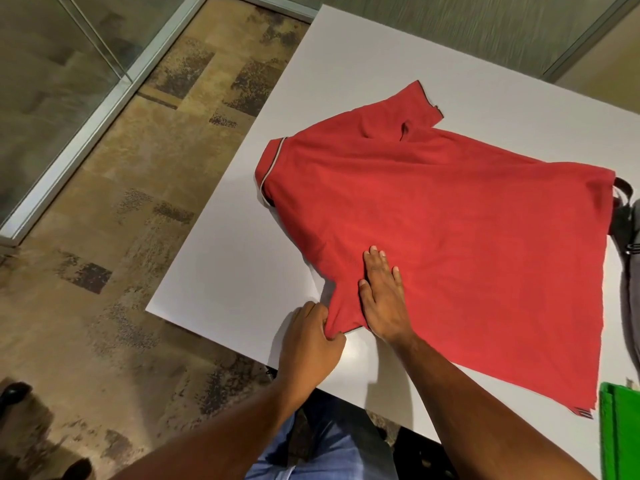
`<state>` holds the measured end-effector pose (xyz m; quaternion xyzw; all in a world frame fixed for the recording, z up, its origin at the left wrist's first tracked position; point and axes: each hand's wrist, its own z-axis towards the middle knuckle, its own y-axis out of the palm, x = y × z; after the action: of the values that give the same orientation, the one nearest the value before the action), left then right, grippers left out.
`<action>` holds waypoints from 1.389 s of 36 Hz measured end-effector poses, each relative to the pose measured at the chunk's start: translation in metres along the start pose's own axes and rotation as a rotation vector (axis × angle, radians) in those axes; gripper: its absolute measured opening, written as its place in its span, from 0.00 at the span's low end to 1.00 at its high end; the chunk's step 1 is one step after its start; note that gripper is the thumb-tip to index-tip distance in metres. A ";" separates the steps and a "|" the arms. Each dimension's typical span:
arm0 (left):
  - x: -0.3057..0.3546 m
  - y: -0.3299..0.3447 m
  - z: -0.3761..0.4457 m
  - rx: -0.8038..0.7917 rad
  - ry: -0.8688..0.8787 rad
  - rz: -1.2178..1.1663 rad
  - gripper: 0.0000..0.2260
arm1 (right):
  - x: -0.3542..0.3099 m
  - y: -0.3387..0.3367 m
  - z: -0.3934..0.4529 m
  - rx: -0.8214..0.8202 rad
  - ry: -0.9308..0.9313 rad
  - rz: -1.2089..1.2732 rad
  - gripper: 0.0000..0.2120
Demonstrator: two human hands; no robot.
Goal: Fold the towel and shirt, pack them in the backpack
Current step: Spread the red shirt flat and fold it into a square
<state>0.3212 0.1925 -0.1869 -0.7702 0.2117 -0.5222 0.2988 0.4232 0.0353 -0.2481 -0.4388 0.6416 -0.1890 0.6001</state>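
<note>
The shirt [450, 216] is a solid brick red, and its collar [268, 168] has thin white and dark stripes along the edge. It's on a plain white table [346, 64]. At the right edge there's a grey backpack [628, 244] with black straps, plus something bright green [620, 431]. The floor [138, 202] is mottled tan with dark brown blocky patches.

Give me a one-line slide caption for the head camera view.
Left hand grips a sleeve of the red polo shirt while the right hand presses it flat on the white table.
</note>
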 end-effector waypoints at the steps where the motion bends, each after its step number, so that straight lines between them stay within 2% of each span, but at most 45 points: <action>1: 0.002 -0.005 0.000 0.018 0.048 -0.002 0.13 | 0.000 0.000 0.000 0.001 0.001 0.008 0.29; 4: 0.003 -0.015 -0.002 -0.005 0.107 -0.029 0.10 | -0.001 0.000 0.000 0.001 0.011 0.029 0.29; 8: 0.008 -0.019 -0.003 -0.075 0.038 -0.111 0.10 | -0.002 -0.002 0.001 -0.005 0.022 0.071 0.28; 11: 0.014 -0.020 0.001 -0.056 -0.047 -0.224 0.14 | -0.001 -0.005 0.001 -0.021 0.026 0.103 0.27; 17: 0.012 -0.031 0.003 -0.019 -0.049 -0.269 0.12 | 0.004 -0.008 0.001 -0.025 0.033 0.166 0.26; 19: 0.005 -0.038 0.002 -0.022 0.004 -0.206 0.12 | 0.003 -0.007 0.001 -0.015 0.034 0.171 0.26; 23: -0.014 -0.045 -0.003 -0.037 0.157 -0.117 0.03 | 0.002 -0.003 0.000 0.008 0.036 0.159 0.27; 26: -0.022 -0.046 -0.004 -0.066 0.224 -0.060 0.06 | 0.001 -0.003 0.001 0.014 0.035 0.149 0.27; 30: -0.019 -0.049 -0.002 -0.190 0.242 -0.018 0.10 | 0.001 -0.003 0.000 0.008 0.036 0.138 0.27; 33: -0.020 -0.050 0.000 -0.275 0.293 0.074 0.06 | 0.001 -0.003 0.000 0.009 0.039 0.135 0.27; 37: -0.037 -0.059 0.010 -0.148 0.527 0.295 0.19 | 0.001 -0.002 0.000 0.018 0.037 0.136 0.27; 40: -0.055 -0.072 0.022 -0.032 0.523 0.356 0.22 | 0.000 -0.002 0.000 0.029 0.038 0.132 0.27; 45: -0.067 -0.096 0.030 0.074 0.481 0.263 0.09 | -0.001 -0.001 -0.001 0.039 0.030 0.117 0.27; 47: -0.068 -0.100 0.028 0.034 0.484 0.192 0.09 | -0.001 -0.001 -0.001 0.040 0.026 0.112 0.26; 50: -0.070 -0.101 0.022 -0.133 0.638 0.144 0.12 | -0.002 0.000 0.000 0.041 0.027 0.093 0.27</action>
<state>0.3173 0.3156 -0.1715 -0.5686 0.3821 -0.6997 0.2028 0.4230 0.0365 -0.2466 -0.3935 0.6654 -0.1800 0.6083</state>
